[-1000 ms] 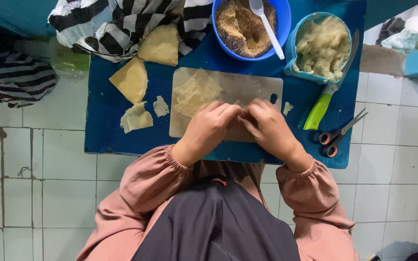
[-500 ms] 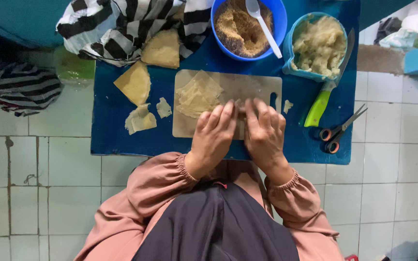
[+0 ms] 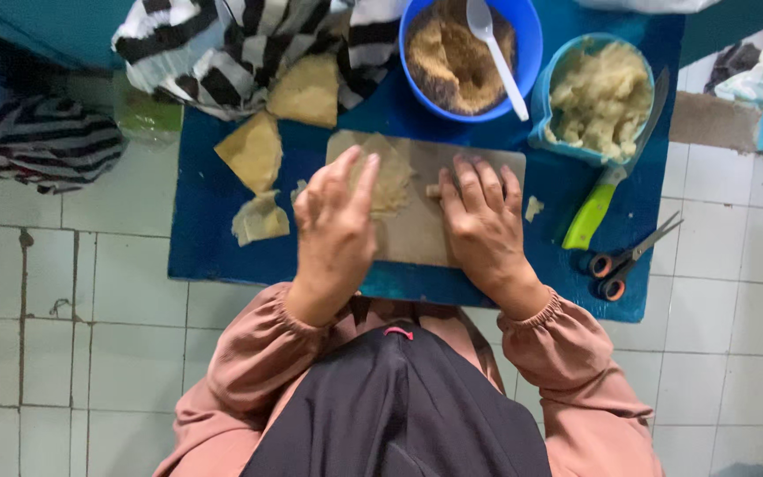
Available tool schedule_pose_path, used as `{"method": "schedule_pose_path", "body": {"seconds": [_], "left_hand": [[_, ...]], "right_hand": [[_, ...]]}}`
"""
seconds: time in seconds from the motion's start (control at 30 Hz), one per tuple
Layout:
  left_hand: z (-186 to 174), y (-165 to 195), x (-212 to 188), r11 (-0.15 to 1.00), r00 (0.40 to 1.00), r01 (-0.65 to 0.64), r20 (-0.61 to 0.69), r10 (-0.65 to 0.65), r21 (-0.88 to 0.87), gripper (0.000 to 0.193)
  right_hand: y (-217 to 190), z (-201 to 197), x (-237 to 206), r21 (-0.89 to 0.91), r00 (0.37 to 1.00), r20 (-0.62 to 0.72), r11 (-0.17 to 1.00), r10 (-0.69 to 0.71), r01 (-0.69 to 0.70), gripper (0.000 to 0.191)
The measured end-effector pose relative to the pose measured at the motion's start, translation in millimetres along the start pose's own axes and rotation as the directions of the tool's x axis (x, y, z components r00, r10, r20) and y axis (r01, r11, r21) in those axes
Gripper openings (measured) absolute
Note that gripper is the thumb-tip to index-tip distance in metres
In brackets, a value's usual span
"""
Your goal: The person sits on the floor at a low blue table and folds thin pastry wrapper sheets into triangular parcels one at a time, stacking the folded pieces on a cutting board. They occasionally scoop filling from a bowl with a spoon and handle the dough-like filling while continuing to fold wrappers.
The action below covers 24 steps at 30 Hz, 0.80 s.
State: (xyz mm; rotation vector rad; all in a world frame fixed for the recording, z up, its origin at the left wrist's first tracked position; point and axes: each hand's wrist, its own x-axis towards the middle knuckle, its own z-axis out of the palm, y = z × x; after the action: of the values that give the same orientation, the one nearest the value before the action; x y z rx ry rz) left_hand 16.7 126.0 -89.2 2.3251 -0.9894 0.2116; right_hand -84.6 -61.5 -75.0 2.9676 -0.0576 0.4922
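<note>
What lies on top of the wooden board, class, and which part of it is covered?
On the wooden board lies a thin yellowish sheet. The left hand and right hand press flat on the board, covering whatever sits beneath the palms.

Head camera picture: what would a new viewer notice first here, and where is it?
First come the left hand and right hand, palms down on a pale cutting board at the middle of a low blue table, over a thin beige sheet. Behind sit a blue bowl of brown filling and a tub of pale mash.
</note>
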Motion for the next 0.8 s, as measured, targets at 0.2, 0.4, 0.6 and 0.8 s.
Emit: {"method": "schedule_pose_path", "body": {"seconds": [0.2, 0.4, 0.6, 0.8], "left_hand": [[-22, -34, 25, 0.995, 1.000, 0.015, -0.012, -0.016, -0.099, 0.038], [-18, -55, 42, 0.996, 0.999, -0.004, -0.034, 0.001, -0.086, 0.013], [2, -62, 50, 0.991, 0.998, 0.064, -0.010, -0.066, -0.120, 0.011], [16, -69, 52, 0.970, 0.995, 0.095, 0.018, -0.093, -0.224, 0.019]], "right_hand": [[51, -42, 5, 0.028, 0.967, -0.252, 0.999, 0.023, -0.016, 0.027], [220, -45, 75, -0.403, 0.948, -0.275, 0.875, 0.162, -0.267, 0.009], [108, -57, 66, 0.197, 0.929, -0.366, 0.972, -0.050, 0.130, 0.005], [-17, -17, 57, 0.288, 0.834, 0.114, 0.822, -0.539, 0.492, 0.033]]}}
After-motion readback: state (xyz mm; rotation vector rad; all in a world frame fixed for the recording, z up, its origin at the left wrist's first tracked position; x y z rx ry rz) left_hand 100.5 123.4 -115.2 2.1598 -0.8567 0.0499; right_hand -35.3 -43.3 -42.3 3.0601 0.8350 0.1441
